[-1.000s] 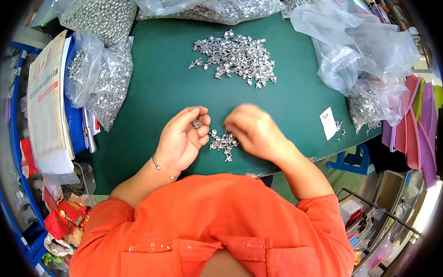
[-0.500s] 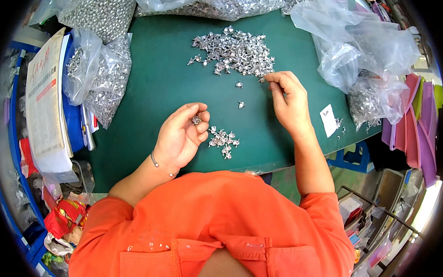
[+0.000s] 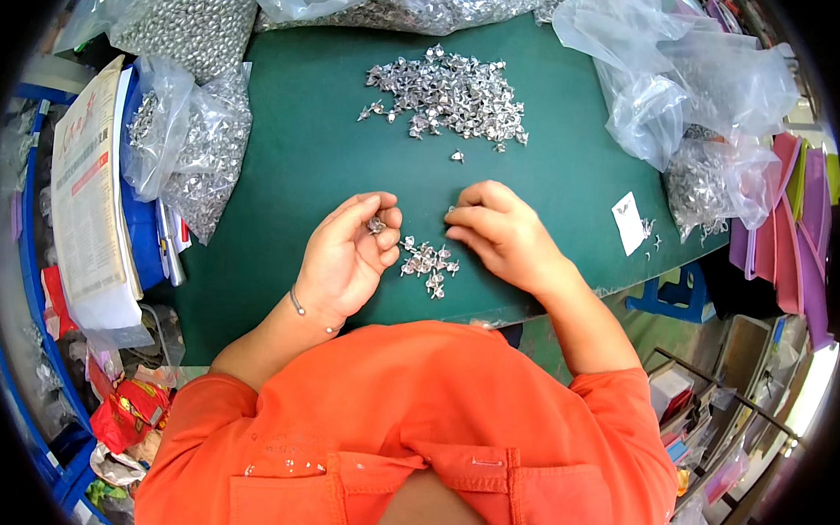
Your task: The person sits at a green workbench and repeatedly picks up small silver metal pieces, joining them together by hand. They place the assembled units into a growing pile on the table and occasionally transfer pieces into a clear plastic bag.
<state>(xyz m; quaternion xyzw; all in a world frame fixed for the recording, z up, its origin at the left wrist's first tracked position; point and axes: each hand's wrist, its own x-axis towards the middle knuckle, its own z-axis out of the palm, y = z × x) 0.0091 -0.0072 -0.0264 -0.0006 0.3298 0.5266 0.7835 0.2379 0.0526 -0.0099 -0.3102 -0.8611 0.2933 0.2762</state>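
Observation:
My left hand point(image 3: 344, 251), palm up with curled fingers, holds a small silvery metal piece point(image 3: 375, 225); whether more lie under the fingers is hidden. My right hand point(image 3: 497, 236) is closed in a pinch over the green tabletop, and a bit of shiny metal shows at its fingertips. Between the hands, nearer to me, lies a small group of silvery metal pieces point(image 3: 427, 261). Farther off spreads a larger heap of similar pieces point(image 3: 454, 92). One loose metal piece point(image 3: 457, 156) lies by itself just this side of that heap.
Clear plastic bags of metal parts stand at the left point(image 3: 206, 153), along the back point(image 3: 420, 8) and at the right point(image 3: 705, 180). A white card point(image 3: 628, 223) lies near the right edge beside a few tiny parts. Papers point(image 3: 90, 186) stand along the left edge.
My right hand has moved from the large heap back toward my left hand. One of the two loose pieces is gone from its spot, where my right fingertips now are. My left hand has hardly moved.

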